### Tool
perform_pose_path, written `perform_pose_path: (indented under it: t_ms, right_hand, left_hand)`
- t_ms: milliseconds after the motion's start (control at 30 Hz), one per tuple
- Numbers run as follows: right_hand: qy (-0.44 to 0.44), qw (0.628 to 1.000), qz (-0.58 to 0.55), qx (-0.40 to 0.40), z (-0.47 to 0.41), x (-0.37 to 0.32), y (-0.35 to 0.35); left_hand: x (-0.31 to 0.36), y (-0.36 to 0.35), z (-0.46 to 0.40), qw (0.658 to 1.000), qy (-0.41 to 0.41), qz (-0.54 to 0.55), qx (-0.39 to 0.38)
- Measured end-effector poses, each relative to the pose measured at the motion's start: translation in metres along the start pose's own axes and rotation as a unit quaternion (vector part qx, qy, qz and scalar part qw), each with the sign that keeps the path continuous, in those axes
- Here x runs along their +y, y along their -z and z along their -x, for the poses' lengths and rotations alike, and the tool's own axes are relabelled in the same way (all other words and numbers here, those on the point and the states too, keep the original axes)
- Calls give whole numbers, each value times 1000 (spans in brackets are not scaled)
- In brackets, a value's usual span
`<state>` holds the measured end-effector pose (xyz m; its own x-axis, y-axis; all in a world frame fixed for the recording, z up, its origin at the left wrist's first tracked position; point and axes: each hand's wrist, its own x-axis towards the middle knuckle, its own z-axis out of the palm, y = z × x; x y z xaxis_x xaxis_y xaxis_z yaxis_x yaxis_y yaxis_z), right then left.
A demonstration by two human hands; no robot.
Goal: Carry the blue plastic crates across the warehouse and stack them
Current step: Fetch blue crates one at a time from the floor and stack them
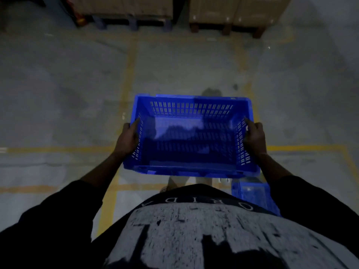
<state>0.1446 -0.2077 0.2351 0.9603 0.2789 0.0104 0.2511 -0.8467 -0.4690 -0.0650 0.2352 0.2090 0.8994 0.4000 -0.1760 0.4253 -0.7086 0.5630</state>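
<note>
Head view: blue crate (191, 136) between the hands — left hand (127, 139), right hand (254, 135) gripping opposite walls.

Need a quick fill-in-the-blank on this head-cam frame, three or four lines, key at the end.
1. The blue slotted plastic crate held by the left hand and right hand contains ____.
2. The lines painted on the grey concrete floor are ____ in colour.
3. A second blue plastic crate shows low by the person's ____ arm.
4. The wrapped cardboard boxes ahead rest on ____.

Missing words: nothing; yellow; right; pallets
</note>
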Motion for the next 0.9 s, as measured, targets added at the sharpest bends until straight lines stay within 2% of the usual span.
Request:
perform_pose_path:
  t_ms: [133,433,567,733,900]
  right_hand:
    - [35,999,-2,-38,-16,-23,6]
    - [174,980,-27,-97,-57,-84,-3]
    - [230,964,-44,-127,-65,-118,-14]
    - [310,938,-41,-147,-69,-167,-42]
    - [349,924,-39,-154,-57,-230,-69]
  left_hand:
    - [-17,4,39,996,24,27,80]
    - [-48,16,131,979,89,21,185]
    - [-41,22,176,961,123,18,248]
    - [-67,27,226,942,170,27,287]
    - [-71,46,272,919,193,31,341]
